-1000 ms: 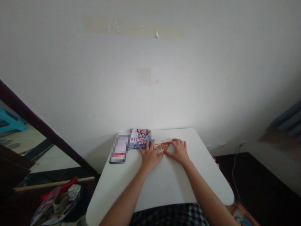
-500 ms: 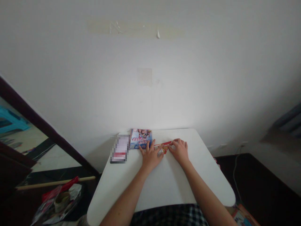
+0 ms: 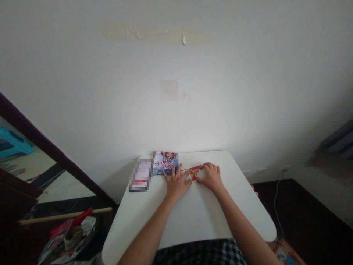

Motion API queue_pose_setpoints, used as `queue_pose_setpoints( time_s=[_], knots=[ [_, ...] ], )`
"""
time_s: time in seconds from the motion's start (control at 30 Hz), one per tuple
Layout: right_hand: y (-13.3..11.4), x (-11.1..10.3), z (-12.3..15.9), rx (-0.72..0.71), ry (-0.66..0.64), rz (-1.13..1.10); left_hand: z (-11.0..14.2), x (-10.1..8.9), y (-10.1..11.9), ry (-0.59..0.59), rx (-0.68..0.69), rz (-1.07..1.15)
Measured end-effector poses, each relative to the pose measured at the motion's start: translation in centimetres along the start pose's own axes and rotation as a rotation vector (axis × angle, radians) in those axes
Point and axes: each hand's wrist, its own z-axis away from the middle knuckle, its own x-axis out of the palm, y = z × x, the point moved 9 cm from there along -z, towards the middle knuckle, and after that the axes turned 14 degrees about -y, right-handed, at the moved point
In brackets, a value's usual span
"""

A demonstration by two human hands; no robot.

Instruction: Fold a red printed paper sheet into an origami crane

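A small red-and-white printed paper (image 3: pixel 195 172), seemingly folded, lies on the white table (image 3: pixel 198 213) between my hands. My left hand (image 3: pixel 176 184) rests flat with its fingers spread. Its thumb and forefinger are on the left part of the paper, partly covering it, and the other fingertips reach the lower edge of a blue booklet (image 3: pixel 165 160). At the paper's right end, the thumb and forefinger of my right hand (image 3: pixel 211 177) grip its edge. The exact contact under the right fingertips is too small to make out.
A phone (image 3: pixel 141 175), blurred by pixels, lies at the table's left edge. The white wall (image 3: pixel 204 110) stands right behind the table. On the floor at left are a wooden stick (image 3: pixel 66 214) and a bag of odds and ends (image 3: pixel 73 235). A cable (image 3: pixel 275 206) hangs at right.
My right thumb has slid slightly left and down along the paper's end, and more of its red surface shows. My left hand, the booklet and the phone stay put.
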Motion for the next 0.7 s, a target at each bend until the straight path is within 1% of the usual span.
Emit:
queue_pose_setpoints(
  time_s=[0.33,0.43,0.6,0.7],
  knots=[
    [-0.2,0.4,0.2,-0.041,0.007,-0.009,0.2,-0.3,0.2,0.018,-0.004,-0.034],
    [0.4,0.4,-0.1,-0.058,0.031,-0.075,0.1,-0.1,0.1,0.017,-0.001,-0.024],
    [2.1,-0.3,-0.7,-0.048,0.116,-0.222,-0.1,0.3,-0.2,-0.003,0.005,-0.004],
    [1.8,-0.4,-0.8,-0.096,0.093,-0.232,0.0,0.2,-0.2,0.015,0.013,-0.009]
  ],
)
